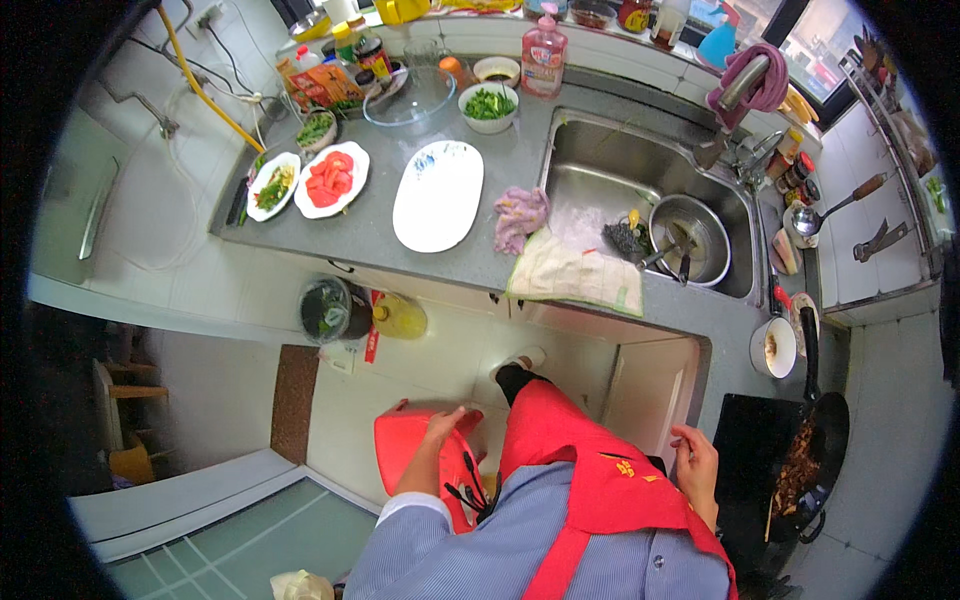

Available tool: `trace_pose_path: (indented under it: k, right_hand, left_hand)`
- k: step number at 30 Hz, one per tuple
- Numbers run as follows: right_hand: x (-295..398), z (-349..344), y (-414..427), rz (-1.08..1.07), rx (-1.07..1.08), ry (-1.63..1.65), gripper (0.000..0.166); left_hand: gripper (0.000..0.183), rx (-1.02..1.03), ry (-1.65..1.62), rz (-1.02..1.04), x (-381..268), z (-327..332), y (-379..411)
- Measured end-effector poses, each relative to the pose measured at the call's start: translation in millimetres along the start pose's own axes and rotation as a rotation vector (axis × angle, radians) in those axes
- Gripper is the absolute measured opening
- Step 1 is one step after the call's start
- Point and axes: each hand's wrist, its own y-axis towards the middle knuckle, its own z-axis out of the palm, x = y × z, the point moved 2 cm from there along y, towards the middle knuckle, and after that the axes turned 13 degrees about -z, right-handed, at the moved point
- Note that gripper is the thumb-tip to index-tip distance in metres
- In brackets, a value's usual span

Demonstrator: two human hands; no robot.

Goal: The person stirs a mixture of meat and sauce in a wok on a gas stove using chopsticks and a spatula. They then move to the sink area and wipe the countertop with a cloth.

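My left hand hangs at my left side, over a red plastic stool on the floor. Whether it touches the stool is not clear. My right hand is at my right hip, fingers loosely bent and apart, with nothing visible in it. Close to its right is a black cooktop. On that stands a black wok holding browned food and a thin wooden stick. A white bowl with food residue sits beyond the cooktop.
A steel sink holds a metal pot with utensils. A white cloth drapes over its front edge. Along the counter are an oval plate, sliced tomatoes and chopped greens. A bin and oil jug stand on the floor.
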Motion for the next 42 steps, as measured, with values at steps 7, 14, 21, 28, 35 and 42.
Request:
trace_pose_path:
  k: [7, 14, 21, 28, 35, 42]
  right_hand:
    - [0.7, -10.7, -0.3, 0.064, -0.005, 0.02, 0.021]
    - [-8.6, -8.2, 5.4, 0.056, 0.128, -0.018, 0.017]
    - [-11.2, -7.3, 30.7, 0.006, 0.177, -0.038, 0.021]
    - [-18.8, -12.4, 30.4, 0.01, 0.145, -0.001, 0.022]
    - [-34.0, 7.5, 28.2, 0.004, 0.286, 0.036, 0.025]
    - [-11.4, 9.3, 52.9, -0.18, 0.356, -0.017, 0.025]
  left_hand:
    - [0.052, -0.194, 0.225, -0.295, 31.6, 31.7, 5.4]
    - [0.044, -0.262, 0.177, 0.143, 27.2, 7.7, 72.2]
    - [0.034, -0.381, 0.51, -0.041, -60.1, 35.2, -26.4]
    - [0.033, -0.436, 0.962, 0.359, 61.1, 108.9, -47.4]
    - [0.045, -0.335, 1.177, 0.295, 122.9, 134.7, -100.8]
    - [0.044, -0.266, 1.037, 0.294, 146.3, 131.0, -102.2]
